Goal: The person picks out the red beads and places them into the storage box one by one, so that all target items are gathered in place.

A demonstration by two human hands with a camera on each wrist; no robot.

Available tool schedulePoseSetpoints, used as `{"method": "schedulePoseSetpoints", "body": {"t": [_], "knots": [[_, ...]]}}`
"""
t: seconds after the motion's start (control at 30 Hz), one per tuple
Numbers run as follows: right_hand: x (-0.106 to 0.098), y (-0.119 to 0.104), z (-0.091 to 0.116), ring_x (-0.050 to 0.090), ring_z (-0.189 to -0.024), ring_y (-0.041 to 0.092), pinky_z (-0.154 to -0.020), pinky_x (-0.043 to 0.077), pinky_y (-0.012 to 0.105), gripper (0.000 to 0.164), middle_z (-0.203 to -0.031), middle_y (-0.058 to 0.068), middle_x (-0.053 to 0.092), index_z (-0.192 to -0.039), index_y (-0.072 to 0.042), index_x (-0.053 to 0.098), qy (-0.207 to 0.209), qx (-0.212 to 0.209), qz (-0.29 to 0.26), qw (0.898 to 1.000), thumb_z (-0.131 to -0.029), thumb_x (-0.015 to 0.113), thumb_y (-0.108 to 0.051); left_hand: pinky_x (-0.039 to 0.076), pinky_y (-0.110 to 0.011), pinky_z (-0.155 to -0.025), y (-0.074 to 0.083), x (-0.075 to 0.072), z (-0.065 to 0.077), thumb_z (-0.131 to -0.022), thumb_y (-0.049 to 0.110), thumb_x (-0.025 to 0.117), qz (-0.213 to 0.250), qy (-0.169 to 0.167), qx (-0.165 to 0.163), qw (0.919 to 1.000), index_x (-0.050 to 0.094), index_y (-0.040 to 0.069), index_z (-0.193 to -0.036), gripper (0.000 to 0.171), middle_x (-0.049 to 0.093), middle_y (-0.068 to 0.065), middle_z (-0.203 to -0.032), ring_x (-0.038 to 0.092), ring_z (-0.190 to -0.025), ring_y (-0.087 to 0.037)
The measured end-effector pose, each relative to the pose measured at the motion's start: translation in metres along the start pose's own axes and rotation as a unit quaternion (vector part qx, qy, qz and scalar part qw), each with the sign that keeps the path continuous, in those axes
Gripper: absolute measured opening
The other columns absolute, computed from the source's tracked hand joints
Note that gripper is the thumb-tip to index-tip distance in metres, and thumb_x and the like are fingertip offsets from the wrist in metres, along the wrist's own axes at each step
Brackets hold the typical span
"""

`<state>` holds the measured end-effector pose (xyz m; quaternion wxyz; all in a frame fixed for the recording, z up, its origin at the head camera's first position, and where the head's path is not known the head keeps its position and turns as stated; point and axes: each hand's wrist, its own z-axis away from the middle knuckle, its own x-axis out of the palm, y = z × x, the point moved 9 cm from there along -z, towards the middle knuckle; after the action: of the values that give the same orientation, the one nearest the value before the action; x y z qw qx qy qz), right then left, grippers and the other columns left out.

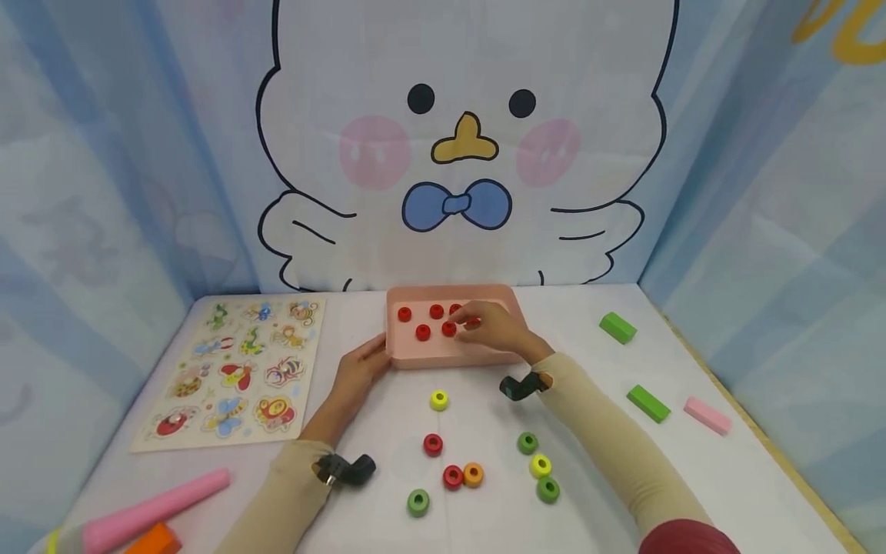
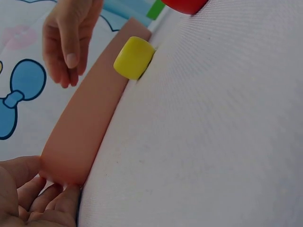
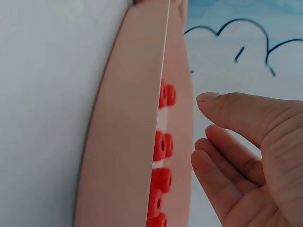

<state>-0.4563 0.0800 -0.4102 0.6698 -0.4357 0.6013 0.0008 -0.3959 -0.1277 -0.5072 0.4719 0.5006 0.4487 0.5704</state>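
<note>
A shallow pink tray (image 1: 453,361) stands at the back of the white table, with several red beads (image 1: 423,332) in it. My left hand (image 1: 361,369) touches the tray's left end near its front corner. In the left wrist view, its thumb lies at the upper edge and its fingertips lower down on that end. Over the tray's right half is my right hand (image 1: 494,327), fingers loosely bent and partly covering some beads. The right wrist view shows a gap between thumb and fingers (image 3: 222,179) with nothing in it.
In front of the tray lie a yellow bead (image 1: 439,400), a red bead (image 1: 433,445), an orange bead (image 1: 474,474) and several green ones (image 1: 418,502). A sticker sheet (image 1: 231,369) lies left, green blocks (image 1: 617,328) and a pink block (image 1: 707,415) right. A pink stick (image 1: 159,509) is front left.
</note>
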Motion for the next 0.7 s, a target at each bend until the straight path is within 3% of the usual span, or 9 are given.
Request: {"method": "schedulePoseSetpoints", "body": {"t": [0.33, 0.53, 0.7], "knots": [[0.021, -0.038, 0.057, 0.062, -0.110, 0.027, -0.095, 0.053, 0.036, 0.032, -0.116, 0.012, 0.066, -0.120, -0.003, 0.068, -0.044, -0.062, -0.062, 0.995, -0.089, 0.073, -0.011, 0.039, -0.030, -0.109, -0.001, 0.002, 0.001, -0.097, 0.010, 0.059, 0.006, 0.002, -0.007, 1.0000, 0.044, 0.008, -0.148, 0.054, 0.045, -0.007, -0.149, 0.045, -0.133, -0.019], [0.056, -0.059, 0.089, 0.064, -0.106, 0.024, -0.092, 0.055, 0.030, 0.028, -0.112, 0.010, 0.066, -0.115, -0.002, 0.069, -0.132, -0.104, -0.120, 0.978, -0.088, 0.074, -0.007, 0.040, -0.028, -0.108, 0.000, 0.004, 0.003, -0.097, 0.009, 0.058, 0.012, -0.004, -0.003, 0.9999, 0.043, 0.007, -0.148, 0.053, 0.045, -0.008, -0.149, 0.046, -0.132, -0.018], [0.085, -0.070, 0.104, 0.063, -0.104, 0.012, -0.091, 0.053, 0.023, 0.028, -0.111, 0.002, 0.064, -0.115, -0.005, 0.069, -0.200, -0.111, -0.132, 0.965, -0.087, 0.075, -0.008, 0.040, -0.027, -0.108, 0.001, 0.003, 0.002, -0.098, 0.010, 0.058, 0.018, -0.007, 0.004, 0.9998, 0.044, 0.006, -0.148, 0.052, 0.045, -0.008, -0.149, 0.046, -0.132, -0.017]]}}
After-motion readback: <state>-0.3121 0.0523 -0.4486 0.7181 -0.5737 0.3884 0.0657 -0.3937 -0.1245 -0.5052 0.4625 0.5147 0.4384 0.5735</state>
